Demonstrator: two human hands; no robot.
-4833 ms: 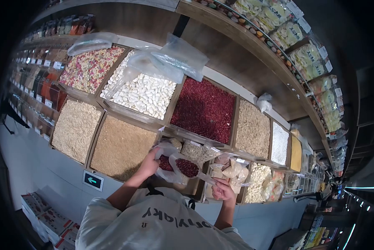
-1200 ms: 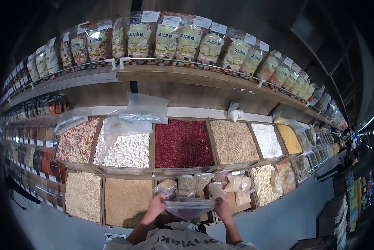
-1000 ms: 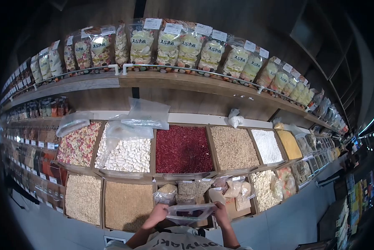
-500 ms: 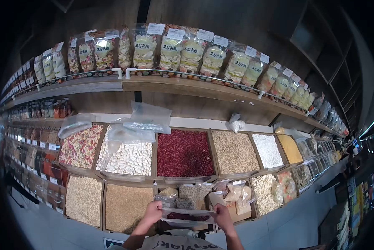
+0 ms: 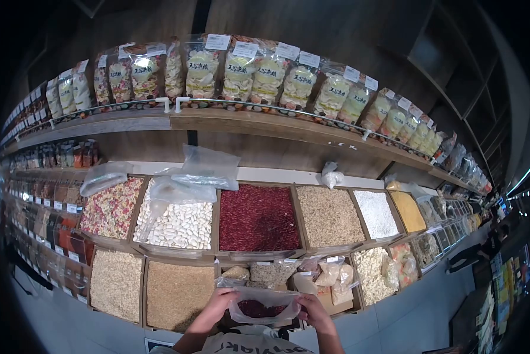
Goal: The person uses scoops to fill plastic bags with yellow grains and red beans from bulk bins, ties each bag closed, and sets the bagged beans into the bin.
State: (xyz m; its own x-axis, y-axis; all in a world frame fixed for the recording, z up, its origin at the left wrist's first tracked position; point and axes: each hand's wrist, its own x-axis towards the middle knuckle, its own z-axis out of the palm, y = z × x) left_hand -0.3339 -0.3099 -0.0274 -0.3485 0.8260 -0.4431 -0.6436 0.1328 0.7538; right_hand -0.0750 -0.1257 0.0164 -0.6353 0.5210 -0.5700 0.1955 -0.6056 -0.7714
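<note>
A clear plastic bag (image 5: 265, 295) with dark red beans (image 5: 258, 308) inside is stretched between my two hands, close to my body. My left hand (image 5: 219, 300) pinches its left upper edge. At the right upper edge, the fingers of my right hand (image 5: 312, 309) are closed on the plastic. The bag's mouth is parted and the beans show in its lower part. Behind it is a compartment of small packed bags (image 5: 274, 272). Farther back lies a bin of dark red beans (image 5: 258, 218).
White beans (image 5: 182, 221) with loose plastic bags (image 5: 203, 168) on top lie left of the red bean bin. Pale grain (image 5: 330, 215) and white grains (image 5: 376, 215) fill bins to the right. Above runs a shelf (image 5: 247, 118) of packaged goods. Someone in dark clothes (image 5: 474, 253) stands far right.
My hands have drawn slightly closer together and the bag's mouth has widened, so its sides stand taller. The view has shifted slightly.
</note>
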